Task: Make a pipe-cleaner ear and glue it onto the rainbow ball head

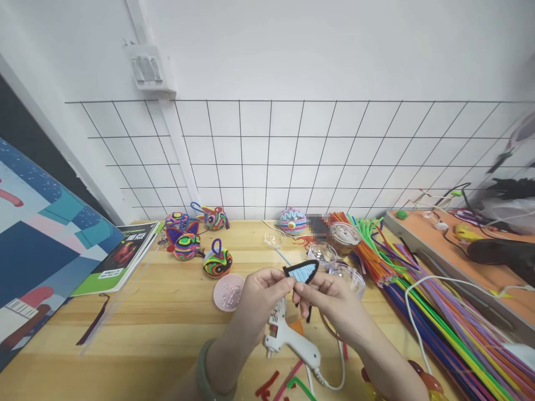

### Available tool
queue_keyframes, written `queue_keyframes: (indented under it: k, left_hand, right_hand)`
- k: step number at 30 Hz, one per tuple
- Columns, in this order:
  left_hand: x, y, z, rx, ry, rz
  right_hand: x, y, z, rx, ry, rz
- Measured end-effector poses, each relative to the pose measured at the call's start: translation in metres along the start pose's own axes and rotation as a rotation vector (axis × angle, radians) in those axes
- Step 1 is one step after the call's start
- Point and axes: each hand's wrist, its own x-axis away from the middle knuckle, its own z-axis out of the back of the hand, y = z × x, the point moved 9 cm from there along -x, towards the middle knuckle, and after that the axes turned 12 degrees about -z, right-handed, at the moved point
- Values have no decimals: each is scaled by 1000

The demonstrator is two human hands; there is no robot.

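Observation:
Between my two hands is a fin-shaped craft piece (302, 272), light blue with a fuzzy black pipe-cleaner border. My left hand (263, 289) pinches its left lower edge between thumb and fingers. On the other side, my right hand (328, 295) grips the lower right part, its thumb near my left thumb. Just below the hands a white glue gun (296, 344) lies on the wooden table (167, 334), its front part partly hidden by my left hand. Left of that hand sits a pink dish (221, 285) of small beads.
Several colourful yarn-like fish ornaments (218, 262) stand at the back left, and another ornament (293, 221) at the back. Clear plastic half shells (346, 278) lie behind my right hand. Bundled pipe cleaners (443, 317) cover the right side. Cut pieces (267, 384) lie in front.

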Motion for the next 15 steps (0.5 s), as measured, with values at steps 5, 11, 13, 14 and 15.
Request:
queue_keyframes:
  k: [5, 11, 13, 14, 15]
  left_hand:
    - [-2, 1, 0, -60, -72, 28]
    - [-2, 7, -2, -94, -138, 27]
    - [-3, 10, -5, -114, -218, 25]
    - [-3, 11, -6, -133, -274, 27]
    - [-3, 12, -6, -165, -336, 35]
  right_hand:
    - [-4, 5, -2, -65, -32, -7]
    - [-5, 9, -4, -85, -59, -25]
    - [-5, 10, -4, -117, -77, -33]
    - [-5, 11, -5, -137, -83, -38]
    - [-5, 12, -5, -161, -87, -48]
